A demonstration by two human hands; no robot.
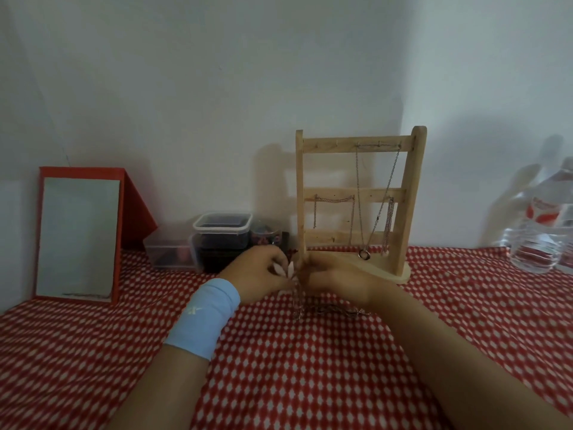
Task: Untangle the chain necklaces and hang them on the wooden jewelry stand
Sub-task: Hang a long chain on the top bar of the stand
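Surface (279,383) draped in red cloth printed with white diamonds. Along the back wall, left to right: red-framed standing mirror (77,237), clear plastic boxes with dark contents (221,234), pale wooden jewelry stand (410,197), clear plastic water bottle (539,243). Nearer, tangled silver chain (335,311) lying on the cloth
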